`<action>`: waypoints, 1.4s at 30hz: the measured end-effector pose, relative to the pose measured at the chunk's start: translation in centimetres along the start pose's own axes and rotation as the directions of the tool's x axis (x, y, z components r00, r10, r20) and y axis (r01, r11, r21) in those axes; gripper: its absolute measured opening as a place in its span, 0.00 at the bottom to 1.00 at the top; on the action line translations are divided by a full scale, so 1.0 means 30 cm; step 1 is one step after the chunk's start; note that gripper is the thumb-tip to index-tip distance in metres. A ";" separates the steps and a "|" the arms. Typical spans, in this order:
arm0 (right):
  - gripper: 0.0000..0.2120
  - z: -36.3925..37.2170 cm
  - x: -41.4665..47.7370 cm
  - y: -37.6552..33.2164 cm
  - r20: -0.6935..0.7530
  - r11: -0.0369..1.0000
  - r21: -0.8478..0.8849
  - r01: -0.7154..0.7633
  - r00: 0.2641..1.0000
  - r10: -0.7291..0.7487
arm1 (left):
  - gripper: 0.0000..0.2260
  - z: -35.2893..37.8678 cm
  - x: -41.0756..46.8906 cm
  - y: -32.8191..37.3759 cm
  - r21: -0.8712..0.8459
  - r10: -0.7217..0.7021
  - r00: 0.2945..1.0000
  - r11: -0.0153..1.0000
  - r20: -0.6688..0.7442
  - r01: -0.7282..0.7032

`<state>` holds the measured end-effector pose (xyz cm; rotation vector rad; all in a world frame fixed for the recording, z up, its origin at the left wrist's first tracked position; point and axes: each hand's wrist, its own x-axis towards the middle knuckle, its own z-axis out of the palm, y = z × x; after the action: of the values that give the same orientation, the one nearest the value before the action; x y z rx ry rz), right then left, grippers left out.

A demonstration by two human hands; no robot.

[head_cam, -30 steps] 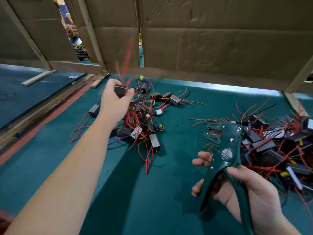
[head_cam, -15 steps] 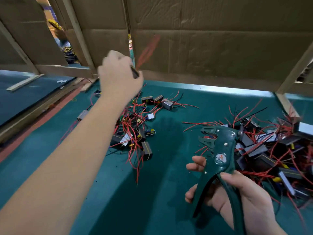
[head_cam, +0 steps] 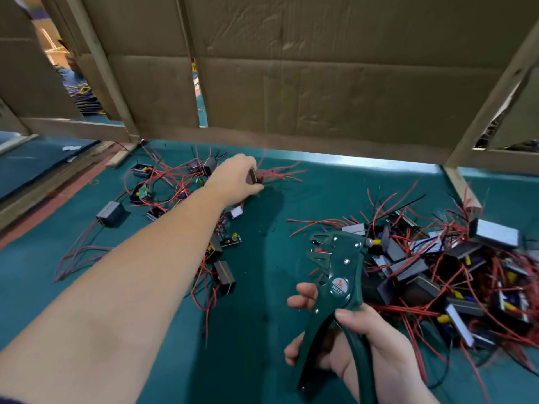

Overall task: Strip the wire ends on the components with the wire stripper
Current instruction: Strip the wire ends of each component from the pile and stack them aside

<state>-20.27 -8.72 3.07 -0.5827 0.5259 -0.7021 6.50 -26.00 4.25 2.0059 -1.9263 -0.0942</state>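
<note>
Gripping the wire stripper (head_cam: 339,266) in our right hand (head_cam: 364,345); left hand (head_cam: 233,179) pinches a dark component (head_cam: 253,177) trailing red wires (head_cam: 281,172).

L hand (head_cam: 233,177) grips component (head_cam: 253,177) w/ red wires over far pile; R hand (head_cam: 358,342) holds green wire stripper (head_cam: 338,275) above table (head_cam: 262,330).

Single head-worn wide-angle cam, facing forward and down over the green table (head_cam: 335,193); the cardboard wall (head_cam: 320,83) spans the top of frame, its lines bowed by the lens. Near field is the bottom right: the right hand (head_cam: 358,345) with the wire stripper (head_cam: 341,275) sits close to the lens. The left hand (head_cam: 236,177), gripping a component (head_cam: 253,177), is farther out at centre-left, near the table's far edge.
</note>
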 end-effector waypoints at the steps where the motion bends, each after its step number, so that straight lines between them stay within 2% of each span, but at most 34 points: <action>1: 0.42 -0.001 -0.001 0.001 0.003 1.000 -0.010 0.009 1.000 -0.009 | 0.14 -0.024 -0.007 -0.006 -0.083 -0.007 0.997 0.997 -0.078 0.000; 4: 0.42 -0.007 -0.007 0.006 0.013 0.999 -0.033 0.025 1.000 -0.025 | 0.11 -0.132 -0.037 -0.015 -0.294 -0.098 0.945 0.956 -0.312 0.002; 7: 0.42 -0.010 -0.012 0.010 0.025 0.997 -0.063 0.039 0.999 -0.038 | 0.12 -0.283 -0.081 -0.035 -0.305 -0.093 0.882 0.950 -0.462 -0.060; 10: 0.41 -0.005 -0.017 0.012 0.029 0.996 -0.069 0.054 0.998 -0.052 | 0.14 -0.422 -0.143 -0.073 -0.263 -0.046 0.857 0.959 -0.513 -0.106; 13: 0.42 0.000 -0.021 0.013 0.023 0.996 -0.072 0.061 0.998 -0.059 | 0.16 -0.483 -0.191 -0.127 -0.256 -0.062 0.865 0.964 -0.497 -0.078; 15: 0.43 0.003 -0.022 0.015 0.018 0.995 -0.086 0.058 0.998 -0.057 | 0.16 -0.487 -0.201 -0.161 -0.175 -0.101 0.879 0.984 -0.466 0.021; 18: 0.43 0.008 -0.023 0.018 0.008 0.994 -0.097 0.054 0.999 -0.054 | 0.19 -0.474 -0.206 -0.198 0.020 -0.260 0.926 0.961 -0.273 0.276; 20: 0.43 0.008 -0.025 0.019 -0.004 0.993 -0.106 0.049 0.999 -0.050 | 0.20 -0.452 -0.210 -0.214 0.051 -0.364 0.925 0.927 -0.111 0.371; 22: 0.43 0.007 -0.027 0.019 -0.007 0.993 -0.114 0.042 0.999 -0.043 | 0.22 -0.420 -0.211 -0.227 -0.079 -0.428 0.903 0.902 -0.030 0.425; 24: 0.43 0.004 -0.027 0.018 -0.003 0.993 -0.110 0.032 0.999 -0.032 | 0.23 -0.394 -0.208 -0.238 -0.302 -0.498 0.865 0.836 -0.065 0.459; 25: 0.43 0.003 -0.027 0.019 -0.001 0.994 -0.107 0.031 0.999 -0.032 | 0.24 -0.391 -0.206 -0.245 -0.339 -0.527 0.843 0.817 -0.111 0.467; 28: 0.43 0.001 -0.020 0.021 0.003 0.992 -0.121 0.047 0.999 -0.047 | 0.27 -0.361 -0.203 -0.312 -0.293 -0.621 0.762 0.775 -0.185 0.560; 33: 0.42 0.002 -0.016 0.022 0.003 0.995 -0.102 0.017 1.000 -0.016 | 0.25 -0.223 -0.270 -0.401 -0.405 -0.737 0.674 0.601 0.052 0.689; 35: 0.42 0.005 -0.013 0.024 0.007 0.995 -0.098 0.005 1.000 -0.004 | 0.18 -0.186 -0.293 -0.412 -0.447 -0.755 0.655 0.594 -0.022 0.669; 37: 0.42 0.007 -0.011 0.027 0.004 0.995 -0.100 0.005 1.000 -0.004 | 0.15 -0.187 -0.296 -0.410 -0.468 -0.735 0.677 0.615 -0.048 0.634; 39: 0.42 0.009 -0.012 0.029 0.006 0.995 -0.104 0.002 1.000 -0.002 | 0.18 -0.221 -0.292 -0.387 -0.395 -0.687 0.726 0.659 0.032 0.640; 40: 0.43 0.010 -0.013 0.029 0.009 0.994 -0.109 0.001 1.000 0.000 | 0.19 -0.248 -0.289 -0.364 -0.277 -0.665 0.745 0.709 0.044 0.649; 41: 0.43 0.010 -0.014 0.028 0.011 0.994 -0.111 -0.001 1.000 0.002 | 0.20 -0.285 -0.288 -0.331 -0.127 -0.647 0.762 0.756 0.002 0.642; 42: 0.43 0.011 -0.014 0.027 0.013 0.994 -0.111 -0.003 1.000 0.004 | 0.20 -0.326 -0.287 -0.292 -0.016 -0.609 0.786 0.791 -0.112 0.611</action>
<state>-19.98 -7.81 2.90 -0.6901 0.5559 -0.6681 17.10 -15.48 9.08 2.5142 -1.1395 -0.1187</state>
